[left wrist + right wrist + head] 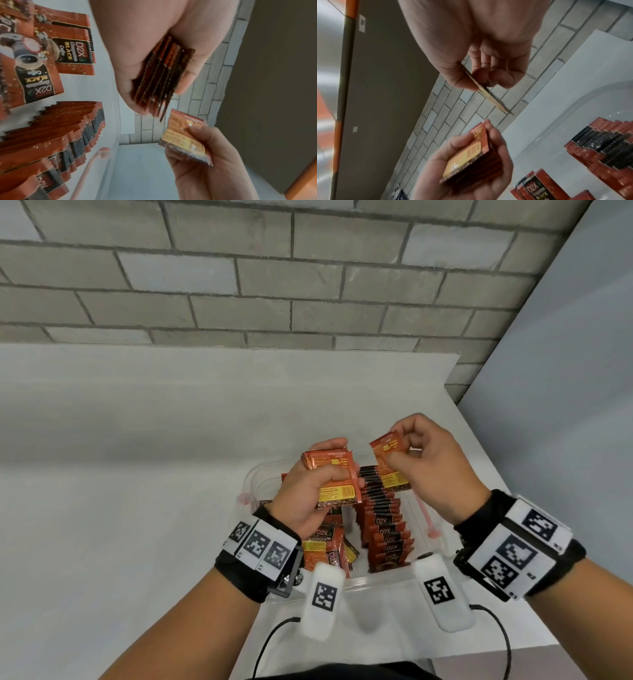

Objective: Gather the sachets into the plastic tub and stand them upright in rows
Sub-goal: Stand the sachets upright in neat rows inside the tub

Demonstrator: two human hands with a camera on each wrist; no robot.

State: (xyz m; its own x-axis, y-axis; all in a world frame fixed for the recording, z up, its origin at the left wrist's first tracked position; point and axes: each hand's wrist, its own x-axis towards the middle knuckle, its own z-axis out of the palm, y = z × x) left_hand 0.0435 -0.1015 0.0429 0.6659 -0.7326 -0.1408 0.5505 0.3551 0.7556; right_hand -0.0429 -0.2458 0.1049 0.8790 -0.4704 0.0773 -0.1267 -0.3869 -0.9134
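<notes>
Left hand (310,491): a stack of sachets (334,477) is gripped above the plastic tub (376,580).
Right hand (435,470): one sachet (390,460) is pinched.
Tub: an upright row (383,518) is seen; loose sachets (329,546) beside it.
Risk: the stack may fan and slip; the row could be toppled.

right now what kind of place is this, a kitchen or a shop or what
Hard to say; probably a plain workroom or recording setup: a white table against a grey brick wall, with only a plastic tub of coffee sachets on it.
</notes>
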